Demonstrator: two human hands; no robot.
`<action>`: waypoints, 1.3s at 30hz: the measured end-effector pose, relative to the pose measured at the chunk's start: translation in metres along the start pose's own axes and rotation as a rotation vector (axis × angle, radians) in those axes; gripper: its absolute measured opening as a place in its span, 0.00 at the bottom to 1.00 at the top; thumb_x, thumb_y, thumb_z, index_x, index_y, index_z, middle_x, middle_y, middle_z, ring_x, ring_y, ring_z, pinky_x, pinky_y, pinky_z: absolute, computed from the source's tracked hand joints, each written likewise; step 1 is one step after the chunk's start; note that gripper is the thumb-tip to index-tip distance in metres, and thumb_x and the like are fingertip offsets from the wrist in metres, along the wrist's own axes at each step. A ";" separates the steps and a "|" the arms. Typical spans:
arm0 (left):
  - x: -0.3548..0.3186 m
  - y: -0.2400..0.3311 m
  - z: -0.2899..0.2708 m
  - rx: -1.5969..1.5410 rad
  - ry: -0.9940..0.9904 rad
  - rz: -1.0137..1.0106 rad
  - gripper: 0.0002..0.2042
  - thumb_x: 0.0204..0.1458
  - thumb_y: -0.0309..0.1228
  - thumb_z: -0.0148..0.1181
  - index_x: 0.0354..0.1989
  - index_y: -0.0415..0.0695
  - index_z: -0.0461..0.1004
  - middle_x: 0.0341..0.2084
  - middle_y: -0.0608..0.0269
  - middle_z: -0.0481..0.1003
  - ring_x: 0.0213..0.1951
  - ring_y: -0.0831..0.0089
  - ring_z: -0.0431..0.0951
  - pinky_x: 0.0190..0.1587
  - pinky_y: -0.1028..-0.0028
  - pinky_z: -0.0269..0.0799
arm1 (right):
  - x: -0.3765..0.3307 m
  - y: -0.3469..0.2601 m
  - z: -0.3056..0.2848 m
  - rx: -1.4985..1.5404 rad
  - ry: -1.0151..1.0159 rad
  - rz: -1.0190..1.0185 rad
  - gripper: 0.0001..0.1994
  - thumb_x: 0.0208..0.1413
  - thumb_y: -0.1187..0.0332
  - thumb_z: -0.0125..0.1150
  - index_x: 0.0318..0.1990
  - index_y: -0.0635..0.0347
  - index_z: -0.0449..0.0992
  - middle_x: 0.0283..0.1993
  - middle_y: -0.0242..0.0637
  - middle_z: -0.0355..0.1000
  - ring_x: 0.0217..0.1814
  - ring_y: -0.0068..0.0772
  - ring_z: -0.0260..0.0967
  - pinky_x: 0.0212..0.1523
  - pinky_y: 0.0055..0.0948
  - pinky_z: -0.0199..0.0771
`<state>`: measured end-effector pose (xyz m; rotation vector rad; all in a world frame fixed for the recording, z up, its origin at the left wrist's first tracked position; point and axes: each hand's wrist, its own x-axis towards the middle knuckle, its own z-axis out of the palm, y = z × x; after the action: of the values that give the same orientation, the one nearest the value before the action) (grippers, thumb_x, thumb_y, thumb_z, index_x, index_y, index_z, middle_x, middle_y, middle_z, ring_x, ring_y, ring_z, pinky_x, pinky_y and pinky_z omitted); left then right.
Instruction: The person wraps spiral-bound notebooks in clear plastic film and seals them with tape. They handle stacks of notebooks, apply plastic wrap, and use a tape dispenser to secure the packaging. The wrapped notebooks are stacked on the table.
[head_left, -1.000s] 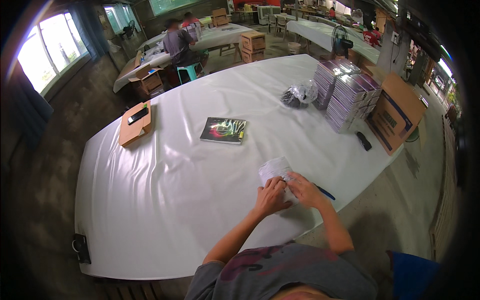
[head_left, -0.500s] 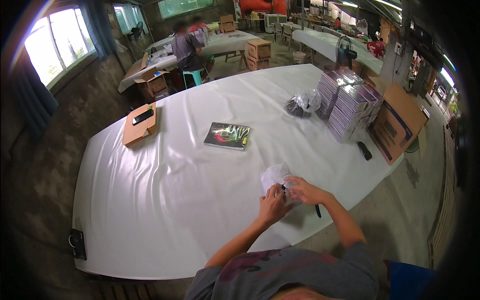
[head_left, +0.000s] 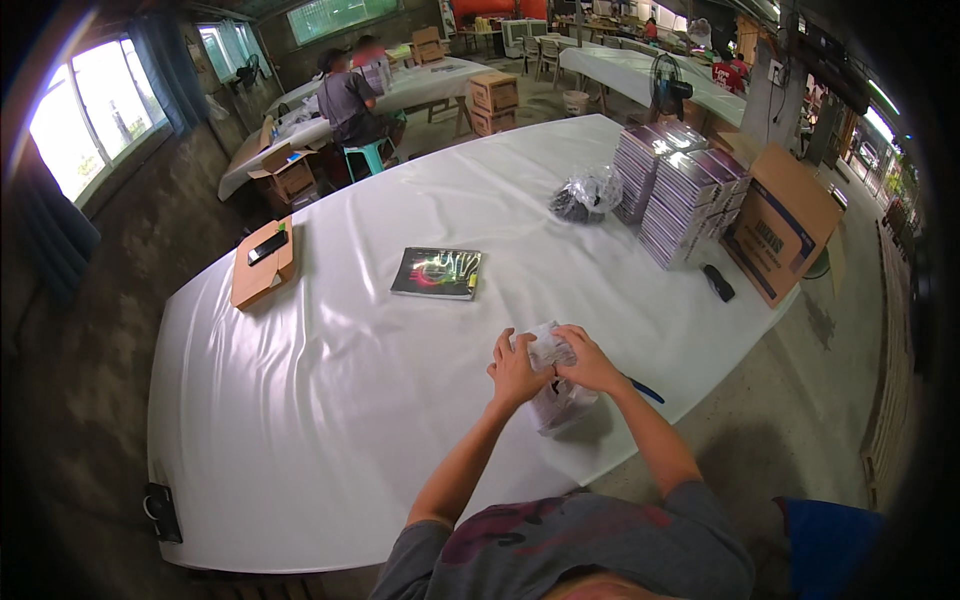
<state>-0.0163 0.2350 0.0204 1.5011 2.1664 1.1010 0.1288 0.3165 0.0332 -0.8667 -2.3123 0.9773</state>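
The fingers point(head_left: 548, 343) of both hands are curled closed on a crumpled clear plastic bag point(head_left: 556, 385), the left hand point(head_left: 516, 371) gripping its left side and the right hand point(head_left: 588, 362) its top right, at the near edge of the white-covered desk point(head_left: 330, 420). The bag looks whitish and wrinkled, with something pale inside that is too small to make out. Its long axis runs roughly from the fingers toward the person, its lower end resting on the desk just beside a blue pen point(head_left: 646, 391).

Bright daylight from window point(head_left: 95, 115) at left, white tablecloth point(head_left: 330, 400) glaring, fisheye bending, dark vignetted rim, distant figures blurred
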 end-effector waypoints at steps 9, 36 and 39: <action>0.033 -0.003 -0.017 -0.028 -0.280 -0.055 0.26 0.28 0.39 0.69 0.38 0.44 0.67 0.39 0.51 0.67 0.40 0.55 0.72 0.42 0.65 0.70 | 0.020 -0.005 -0.014 -0.147 -0.184 -0.031 0.26 0.33 0.63 0.64 0.47 0.53 0.74 0.58 0.38 0.63 0.57 0.42 0.64 0.56 0.35 0.64; 0.020 -0.010 -0.010 -0.070 -0.200 0.219 0.10 0.40 0.33 0.63 0.27 0.41 0.73 0.48 0.41 0.67 0.49 0.46 0.69 0.46 0.58 0.70 | 0.040 0.003 -0.031 -0.179 -0.355 -0.110 0.11 0.36 0.64 0.65 0.26 0.60 0.76 0.55 0.45 0.66 0.51 0.44 0.68 0.51 0.34 0.68; 0.024 -0.002 -0.012 0.113 -0.210 0.288 0.10 0.38 0.33 0.63 0.28 0.41 0.75 0.46 0.45 0.69 0.35 0.49 0.76 0.39 0.61 0.73 | 0.036 0.005 -0.027 -0.179 -0.307 -0.045 0.11 0.35 0.64 0.66 0.26 0.61 0.76 0.55 0.44 0.66 0.50 0.44 0.69 0.50 0.34 0.69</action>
<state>-0.0352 0.2513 0.0314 1.9312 1.9416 0.8659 0.1231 0.3568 0.0530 -0.7726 -2.7018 0.9510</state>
